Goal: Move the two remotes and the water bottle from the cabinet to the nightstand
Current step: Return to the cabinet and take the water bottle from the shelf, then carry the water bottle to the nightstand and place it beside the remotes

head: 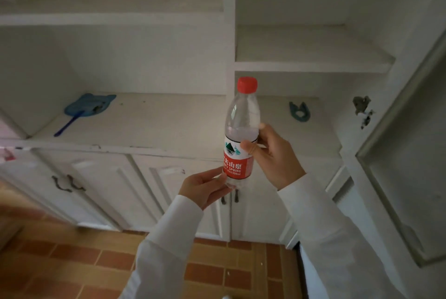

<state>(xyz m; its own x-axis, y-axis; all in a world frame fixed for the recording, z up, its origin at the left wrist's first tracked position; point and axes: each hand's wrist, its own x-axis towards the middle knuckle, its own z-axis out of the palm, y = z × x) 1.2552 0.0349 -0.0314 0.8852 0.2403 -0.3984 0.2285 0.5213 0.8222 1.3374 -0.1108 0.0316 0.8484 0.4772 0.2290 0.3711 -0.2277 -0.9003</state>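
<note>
A clear water bottle [241,127] with a red cap and a red and white label stands upright in the air in front of the white cabinet [149,127]. My right hand [272,154] grips it at the label, thumb on the front. My left hand [205,186] holds its bottom end with the fingertips. The bottle is roughly two-thirds full. No remotes are in view, and the nightstand is not visible.
A blue fan-shaped swatter [88,106] lies on the cabinet's left shelf. A small teal clip [299,111] lies on the right shelf. An open cabinet door [405,154] juts out at the right. Closed lower doors with dark handles [68,184] stand above an orange tiled floor.
</note>
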